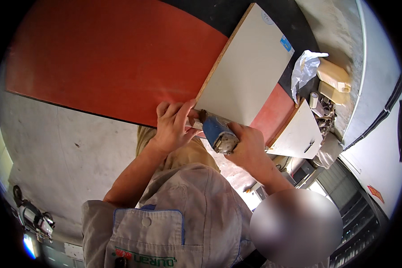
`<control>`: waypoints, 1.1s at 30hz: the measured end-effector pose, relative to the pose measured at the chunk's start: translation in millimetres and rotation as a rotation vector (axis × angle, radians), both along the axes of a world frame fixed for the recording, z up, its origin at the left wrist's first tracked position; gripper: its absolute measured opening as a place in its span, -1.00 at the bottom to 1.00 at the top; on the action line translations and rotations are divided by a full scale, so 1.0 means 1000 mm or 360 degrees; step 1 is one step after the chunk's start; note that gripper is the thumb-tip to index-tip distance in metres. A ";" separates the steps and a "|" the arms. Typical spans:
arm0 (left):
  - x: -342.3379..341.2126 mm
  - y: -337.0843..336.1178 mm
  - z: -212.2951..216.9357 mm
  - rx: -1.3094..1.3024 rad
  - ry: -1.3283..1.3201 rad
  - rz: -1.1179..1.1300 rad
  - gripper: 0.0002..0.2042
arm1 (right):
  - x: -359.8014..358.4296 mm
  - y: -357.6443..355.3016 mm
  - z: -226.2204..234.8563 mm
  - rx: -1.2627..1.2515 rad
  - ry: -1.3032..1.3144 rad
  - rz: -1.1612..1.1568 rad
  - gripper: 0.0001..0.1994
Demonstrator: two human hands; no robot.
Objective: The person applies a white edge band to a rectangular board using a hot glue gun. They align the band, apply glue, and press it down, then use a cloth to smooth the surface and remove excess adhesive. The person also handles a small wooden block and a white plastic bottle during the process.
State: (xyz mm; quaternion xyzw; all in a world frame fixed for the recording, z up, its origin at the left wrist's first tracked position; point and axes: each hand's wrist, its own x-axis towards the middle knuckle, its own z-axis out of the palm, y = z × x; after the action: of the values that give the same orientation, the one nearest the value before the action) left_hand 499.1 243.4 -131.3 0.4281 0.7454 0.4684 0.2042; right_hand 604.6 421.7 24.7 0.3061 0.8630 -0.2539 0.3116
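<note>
- Work at the near end of the white panel (250,67) looks to be the step in hand, probably trimming or smoothing its edge with the blue tool (216,131); whether the tool is running cannot be told.
- Right hand (250,145): wrapped around the blue tool from its right side, thumb toward the panel. The tool's rounded, worn end points back toward the body; its working end lies toward the left hand, at the panel's near edge.
- Left hand (172,127): fingers bent at the panel's near left corner, just beside the tool's working end. Whether they pinch the panel, guide the tool or merely rest there cannot be made out.
- The panel lies ahead of both 2 hands, slanting away to the right, with its bare chipboard edge (225,49) running forward from the left hand. Under it, and ahead and left of the left hand, is the red surface (111,58).
- To the right of the right hand, apart from the work, is 1 more white board (295,134) with a slim dark object (309,145) on it.
- As a judgement, the next move calls for a firm right-hand hold, the tool kept level and moved steadily along the near edge, and the left fingertips well clear of the working end.
</note>
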 end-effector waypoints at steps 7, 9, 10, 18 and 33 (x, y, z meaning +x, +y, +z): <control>0.000 0.007 0.009 -0.0071 0.0112 -0.0068 -0.12 | 0.037 0.000 -0.004 0.0189 0.0137 -0.0187 -0.58; 0.002 0.011 0.017 -0.0107 0.0159 -0.0075 -0.14 | 0.088 0.007 0.004 0.0200 0.0374 -0.0596 -0.60; 0.002 0.014 0.024 -0.0116 0.0196 -0.0069 -0.16 | 0.105 0.013 0.021 0.0265 0.0340 -0.0719 -0.61; 0.006 0.021 0.051 -0.0521 0.0400 -0.0256 -0.26 | 0.359 0.103 -0.013 0.0892 0.0156 -0.1080 -0.44; 0.072 0.079 0.081 -0.0649 0.1104 -0.0682 -0.52 | 0.405 0.132 -0.083 0.1611 0.0571 -0.1123 -0.32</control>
State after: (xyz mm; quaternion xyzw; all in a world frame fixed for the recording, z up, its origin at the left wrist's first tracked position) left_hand 571.0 322.0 -50.7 0.6555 0.7412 0.0881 0.1149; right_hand 1009.2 553.6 -58.6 0.6335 0.7623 0.0503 -0.1228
